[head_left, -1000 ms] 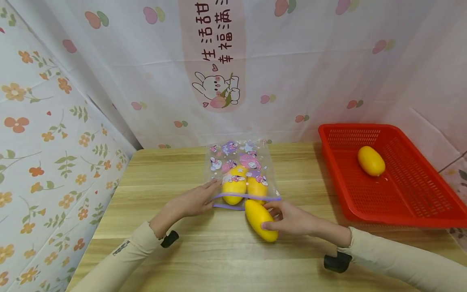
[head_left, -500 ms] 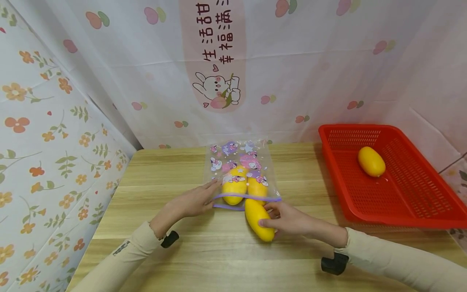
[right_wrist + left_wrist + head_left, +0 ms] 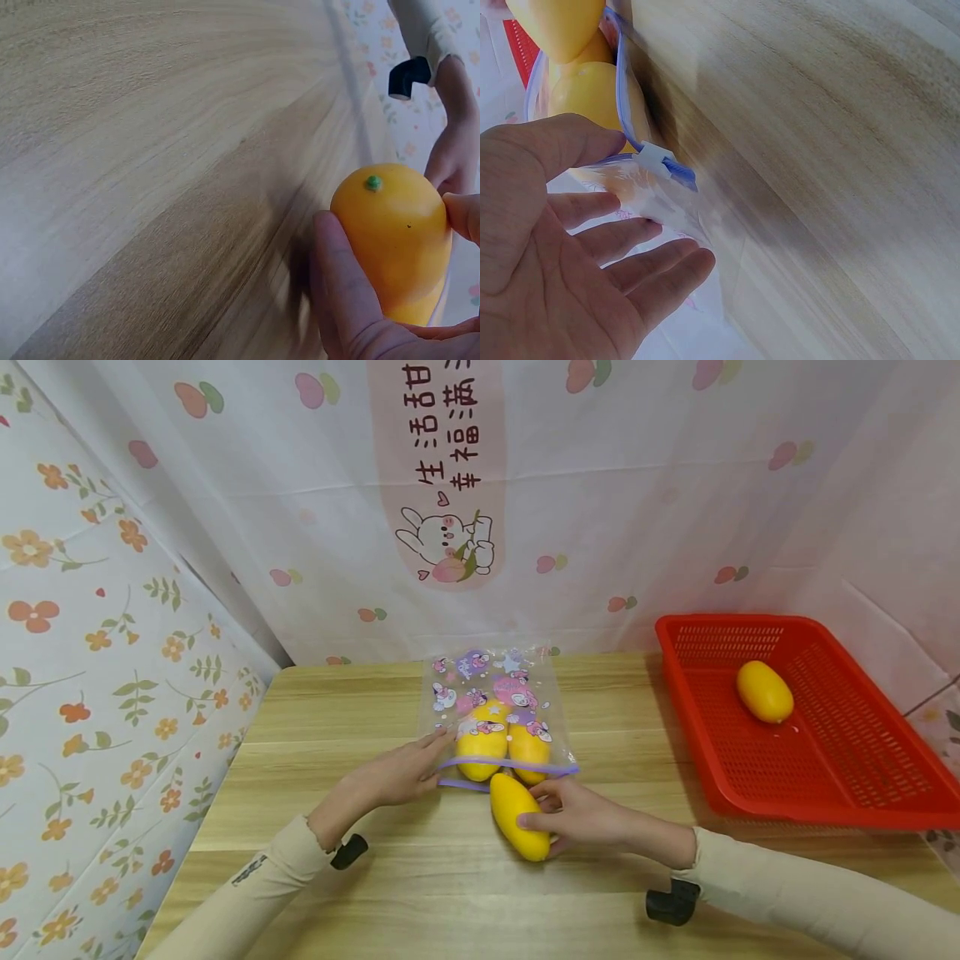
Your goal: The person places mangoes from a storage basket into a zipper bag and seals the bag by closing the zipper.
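My right hand (image 3: 581, 814) grips a yellow mango (image 3: 516, 818), thumb on one side and fingers on the other. In the right wrist view a small green stem spot marks the rounded end of this mango (image 3: 394, 225). Its far tip is at the mouth of a clear zip bag (image 3: 495, 677) with purple edges and cartoon prints. Two yellow mangoes (image 3: 482, 745) lie inside the bag. At the bag's left corner is my left hand (image 3: 393, 772), fingers extended. The left wrist view has its thumb touching the purple zip edge (image 3: 622, 82), near the white slider (image 3: 654, 159).
A red plastic basket (image 3: 686, 735) stands on the right of the wooden table (image 3: 360, 893), with one yellow mango (image 3: 765, 692) in it. Printed cloth (image 3: 322, 527) hangs behind the table and along its left side.
My right hand has moved slightly left with the mango, whose tip now sits a little left along the bag's mouth. My left hand and the bag have stayed nearly still.
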Available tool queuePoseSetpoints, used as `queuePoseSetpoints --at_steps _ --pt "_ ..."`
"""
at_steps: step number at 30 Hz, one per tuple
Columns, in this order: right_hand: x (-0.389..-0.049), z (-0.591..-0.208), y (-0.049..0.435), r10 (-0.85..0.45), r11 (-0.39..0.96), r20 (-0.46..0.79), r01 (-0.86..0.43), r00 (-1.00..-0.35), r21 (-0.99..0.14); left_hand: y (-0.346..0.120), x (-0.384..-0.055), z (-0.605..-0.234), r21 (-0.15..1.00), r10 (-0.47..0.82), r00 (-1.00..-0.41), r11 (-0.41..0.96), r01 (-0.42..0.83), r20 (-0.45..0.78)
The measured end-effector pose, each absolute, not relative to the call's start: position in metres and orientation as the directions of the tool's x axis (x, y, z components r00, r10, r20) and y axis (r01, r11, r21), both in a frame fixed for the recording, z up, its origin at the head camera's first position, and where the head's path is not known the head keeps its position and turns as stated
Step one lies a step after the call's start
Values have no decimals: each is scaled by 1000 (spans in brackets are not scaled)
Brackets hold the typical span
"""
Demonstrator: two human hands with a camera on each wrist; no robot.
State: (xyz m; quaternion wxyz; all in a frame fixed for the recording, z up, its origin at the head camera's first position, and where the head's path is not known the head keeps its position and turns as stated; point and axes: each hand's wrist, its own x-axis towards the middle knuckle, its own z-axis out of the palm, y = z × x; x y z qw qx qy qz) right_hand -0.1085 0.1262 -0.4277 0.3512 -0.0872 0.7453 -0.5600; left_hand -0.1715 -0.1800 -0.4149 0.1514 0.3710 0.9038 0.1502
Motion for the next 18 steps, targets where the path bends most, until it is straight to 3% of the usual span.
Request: queuePoseSetpoints --at_steps 18 --pt "-108 -427 116 -495 326 -452 324 -742 -888 -180 -172 -416 375 712 -686 683 626 -151"
